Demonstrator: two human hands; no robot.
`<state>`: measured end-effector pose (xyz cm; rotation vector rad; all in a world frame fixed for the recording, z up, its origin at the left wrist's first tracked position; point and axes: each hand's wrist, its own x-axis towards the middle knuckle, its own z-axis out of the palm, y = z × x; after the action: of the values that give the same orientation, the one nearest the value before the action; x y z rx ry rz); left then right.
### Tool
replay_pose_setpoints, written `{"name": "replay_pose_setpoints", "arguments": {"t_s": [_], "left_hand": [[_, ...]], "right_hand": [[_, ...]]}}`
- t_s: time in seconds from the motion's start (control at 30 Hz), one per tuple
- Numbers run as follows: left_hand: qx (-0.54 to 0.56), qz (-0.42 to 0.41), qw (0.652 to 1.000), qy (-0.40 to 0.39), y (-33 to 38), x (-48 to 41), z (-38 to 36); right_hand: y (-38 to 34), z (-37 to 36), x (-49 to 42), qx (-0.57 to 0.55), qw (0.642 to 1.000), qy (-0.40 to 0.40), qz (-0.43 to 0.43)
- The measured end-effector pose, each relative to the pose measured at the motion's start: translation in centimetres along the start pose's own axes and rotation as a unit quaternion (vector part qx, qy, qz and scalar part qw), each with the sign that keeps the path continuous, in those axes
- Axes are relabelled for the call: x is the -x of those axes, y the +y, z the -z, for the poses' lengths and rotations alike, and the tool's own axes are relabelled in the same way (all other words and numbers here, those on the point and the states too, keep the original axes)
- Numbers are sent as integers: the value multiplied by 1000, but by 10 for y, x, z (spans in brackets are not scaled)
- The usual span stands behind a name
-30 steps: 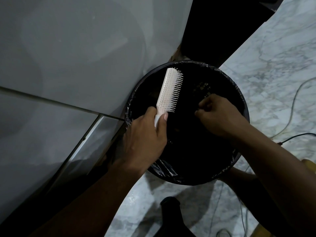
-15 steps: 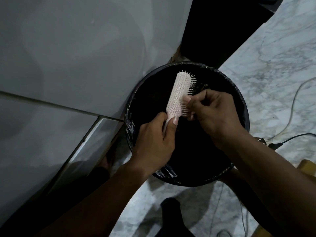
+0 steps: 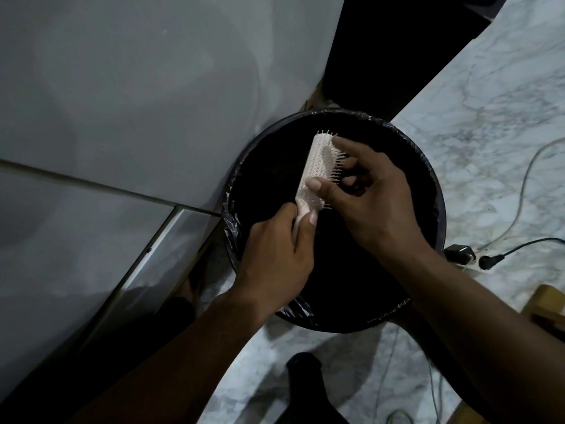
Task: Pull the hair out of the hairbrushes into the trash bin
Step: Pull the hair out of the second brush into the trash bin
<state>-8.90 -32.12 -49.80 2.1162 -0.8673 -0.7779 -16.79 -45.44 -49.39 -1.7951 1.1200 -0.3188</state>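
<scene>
A white hairbrush (image 3: 319, 162) with thin bristles hangs over the round black trash bin (image 3: 428, 191), which has a black plastic liner. My left hand (image 3: 276, 258) grips the brush's handle from below, head pointing away from me. My right hand (image 3: 367, 194) rests on the bristle side, thumb on the lower part of the head and fingers spread across the bristles. Any hair among the bristles is too dark and small to make out. The bin's inside is black and its contents are hidden.
A grey wall or cabinet panel (image 3: 137, 102) stands left of the bin. The floor is pale marble (image 3: 489, 102). A black plug and cables (image 3: 489, 261) lie on the floor at the right, beside a wooden piece (image 3: 547, 304). A dark object (image 3: 305, 390) sits near my feet.
My right hand has moved from over the bin's middle to the brush and now lies across its bristles. The brush has turned so its back faces up more.
</scene>
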Motion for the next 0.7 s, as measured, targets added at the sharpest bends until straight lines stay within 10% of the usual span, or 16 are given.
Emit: {"name": "replay_pose_setpoints", "arguments": {"t_s": [0.23,0.7], "left_hand": [[-21,-10,1000,-1,5,7,-4],[-60,46,997,19,-7,-5,4]], "right_hand": [[3,-8,6,51,989,106,83],[-10,4,-2,-111,986,75,-104]]}}
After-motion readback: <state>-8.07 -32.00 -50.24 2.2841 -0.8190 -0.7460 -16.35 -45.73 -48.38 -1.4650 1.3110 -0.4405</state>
